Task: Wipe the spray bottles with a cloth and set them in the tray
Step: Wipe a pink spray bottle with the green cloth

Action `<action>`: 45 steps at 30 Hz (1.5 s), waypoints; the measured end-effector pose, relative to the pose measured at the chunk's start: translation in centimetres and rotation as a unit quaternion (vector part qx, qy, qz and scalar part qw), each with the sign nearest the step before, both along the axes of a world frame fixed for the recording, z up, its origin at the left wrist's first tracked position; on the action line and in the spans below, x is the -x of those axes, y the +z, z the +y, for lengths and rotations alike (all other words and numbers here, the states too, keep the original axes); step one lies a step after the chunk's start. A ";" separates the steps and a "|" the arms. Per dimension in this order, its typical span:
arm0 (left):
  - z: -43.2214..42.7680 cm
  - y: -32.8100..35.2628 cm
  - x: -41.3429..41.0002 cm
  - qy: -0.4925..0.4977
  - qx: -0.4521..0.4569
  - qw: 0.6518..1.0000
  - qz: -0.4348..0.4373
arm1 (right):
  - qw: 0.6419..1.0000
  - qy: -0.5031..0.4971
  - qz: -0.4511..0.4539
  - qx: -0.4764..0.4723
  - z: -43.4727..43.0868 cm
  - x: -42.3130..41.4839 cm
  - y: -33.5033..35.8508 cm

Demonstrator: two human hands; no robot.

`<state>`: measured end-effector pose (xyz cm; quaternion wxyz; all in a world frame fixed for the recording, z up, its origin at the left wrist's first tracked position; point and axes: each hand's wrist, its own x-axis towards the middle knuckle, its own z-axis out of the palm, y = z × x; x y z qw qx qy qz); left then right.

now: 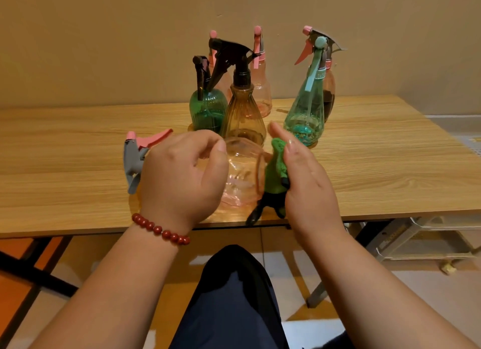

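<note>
Step in hand: wiping. The left hand (182,177) grips a pink spray bottle (242,171) round its shoulder, fingers curled. The bottle lies on its side with the trigger head pointing left, held over the near edge of the table (78,192). The right hand (307,182) presses a green cloth (276,164) flat against the bottle's base. The fingers are nearly straight, and the thumb appears to pin the cloth in place. A dark end of the cloth hangs below the table edge.

Next move, as judged: turn the bottle in the left hand so the cloth reaches the unwiped sides, then set it upright in the tray. No tray can be identified on the table top (a pale rack (416,244) shows below the table at right, purpose uncertain).

Clearances: the other bottles stand close behind the hands. The amber bottle (244,114) is just beyond the held one, the green bottle (208,111) is beside the amber one, and the teal bottle (304,119) is near the right fingertips. A forward sweep risks toppling them. Bare table lies to the far left and far right.
</note>
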<state>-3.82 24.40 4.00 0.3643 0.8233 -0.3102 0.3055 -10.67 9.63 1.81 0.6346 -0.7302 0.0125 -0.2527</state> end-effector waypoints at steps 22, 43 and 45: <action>0.9 -1.3 -1.8 -0.068 -0.222 0.969 -0.086 | 0.970 0.045 0.119 0.209 -3.4 0.4 -0.5; -1.1 -0.5 4.9 -0.114 0.233 0.895 0.362 | 0.989 0.121 0.071 0.041 -2.6 3.1 -0.7; -1.5 0.2 5.0 -0.123 0.207 0.909 0.340 | 0.985 0.110 0.093 0.092 -2.4 3.2 -0.1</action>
